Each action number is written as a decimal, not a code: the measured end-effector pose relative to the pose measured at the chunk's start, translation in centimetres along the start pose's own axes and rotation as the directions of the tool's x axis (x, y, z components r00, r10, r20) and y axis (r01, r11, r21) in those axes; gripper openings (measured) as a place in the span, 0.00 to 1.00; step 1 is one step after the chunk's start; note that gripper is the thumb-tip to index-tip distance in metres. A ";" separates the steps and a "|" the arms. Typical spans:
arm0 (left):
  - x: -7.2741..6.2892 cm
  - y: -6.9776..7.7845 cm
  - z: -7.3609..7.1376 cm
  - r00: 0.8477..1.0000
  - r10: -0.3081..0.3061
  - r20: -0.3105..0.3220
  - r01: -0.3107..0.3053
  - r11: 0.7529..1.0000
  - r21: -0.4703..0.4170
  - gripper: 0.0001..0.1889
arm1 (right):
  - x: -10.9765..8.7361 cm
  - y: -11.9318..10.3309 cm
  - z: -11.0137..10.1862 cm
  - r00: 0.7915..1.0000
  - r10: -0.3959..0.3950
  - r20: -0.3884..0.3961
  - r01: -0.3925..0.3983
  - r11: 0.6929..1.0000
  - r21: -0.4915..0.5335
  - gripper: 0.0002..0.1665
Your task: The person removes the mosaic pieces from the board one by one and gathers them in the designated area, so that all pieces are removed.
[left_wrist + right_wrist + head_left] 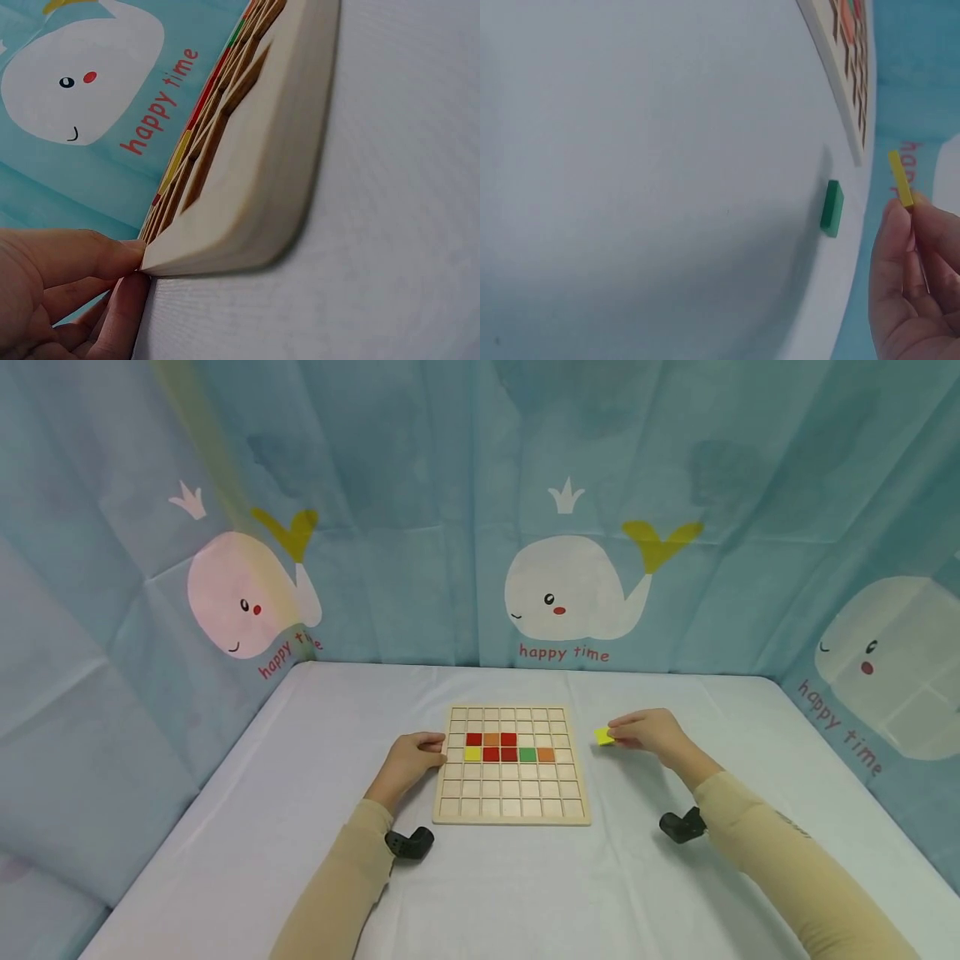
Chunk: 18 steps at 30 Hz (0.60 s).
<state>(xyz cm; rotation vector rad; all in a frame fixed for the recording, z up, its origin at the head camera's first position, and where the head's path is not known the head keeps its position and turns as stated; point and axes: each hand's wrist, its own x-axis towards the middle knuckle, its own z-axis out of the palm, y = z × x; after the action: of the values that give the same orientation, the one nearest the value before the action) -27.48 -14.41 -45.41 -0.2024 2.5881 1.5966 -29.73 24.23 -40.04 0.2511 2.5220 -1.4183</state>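
A square wooden grid board (512, 819) lies on the white table, with red, orange, yellow and green tiles in its two middle rows. My left hand (408, 768) holds the board's left edge; in the left wrist view its fingertips (129, 259) meet right at the rim. Off the board's right side, my right hand (651, 732) pinches a small yellow square tile (603, 737) between thumb and fingers. The right wrist view shows this yellow tile (901, 178) edge-on, raised above the table. A green tile (832, 208) lies on the cloth near that hand.
A white cloth covers the table (517, 893). Blue curtains (420, 527) printed with whales stand behind it and along both sides. A black device (410, 843) sits at the left wrist and another black device (682, 826) at the right.
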 end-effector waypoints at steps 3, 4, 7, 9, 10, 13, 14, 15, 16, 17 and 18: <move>0.0 0.0 0.0 1.000 0.003 -0.001 -0.003 1.000 -0.001 0.24 | 0.0 0.5 -0.6 1.000 0.008 -0.005 -0.008 1.000 -0.004 0.25; 0.0 0.0 0.0 1.000 0.002 -0.004 -0.002 1.000 -0.002 0.24 | 0.0 0.6 -0.7 1.000 0.011 -0.004 -0.011 1.000 -0.004 0.25; 0.0 -0.1 0.0 1.000 0.005 -0.006 -0.005 1.000 -0.005 0.23 | -0.2 0.8 -1.4 1.000 0.008 0.009 -0.008 1.000 0.009 0.26; 0.0 -0.1 0.0 1.000 0.004 -0.003 -0.004 1.000 -0.004 0.23 | -0.4 0.9 -1.9 1.000 0.009 0.009 -0.009 1.000 0.020 0.27; 0.1 -0.1 0.0 1.000 0.005 -0.003 -0.005 1.000 -0.002 0.23 | -0.5 1.0 -2.1 1.000 0.010 0.008 -0.011 1.000 0.024 0.27; 0.0 -0.1 0.0 1.000 0.008 -0.002 -0.008 1.000 0.005 0.23 | -0.5 1.4 -2.8 1.000 0.019 -0.001 -0.018 0.999 0.047 0.28; 0.0 -0.1 0.0 1.000 0.006 -0.003 -0.006 1.000 0.008 0.23 | -0.4 1.5 -3.0 1.000 0.024 -0.003 -0.024 0.999 0.049 0.29; 0.0 -0.1 0.0 1.000 0.007 -0.004 -0.007 1.000 0.010 0.23 | -0.3 1.7 -3.2 1.000 0.029 -0.004 -0.029 0.998 0.052 0.29; 0.0 -0.1 -0.1 1.000 0.012 -0.002 -0.012 1.000 0.011 0.23 | -0.2 1.9 -3.4 0.999 0.032 -0.004 -0.031 0.998 0.057 0.29; 0.0 0.0 -0.1 1.000 0.013 -0.001 -0.013 1.000 0.008 0.23 | -0.2 2.1 -3.6 0.999 0.034 -0.006 -0.034 0.997 0.063 0.29; 0.0 0.0 -0.1 1.000 0.017 0.000 -0.017 1.000 0.006 0.23 | -0.1 2.2 -3.8 0.999 0.035 -0.005 -0.035 0.997 0.067 0.29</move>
<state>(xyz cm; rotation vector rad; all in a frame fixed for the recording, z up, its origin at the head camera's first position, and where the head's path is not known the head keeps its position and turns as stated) -27.49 -14.53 -45.34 -0.1807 2.6010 1.5934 -29.50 28.67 -39.91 0.3109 2.4658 -1.4923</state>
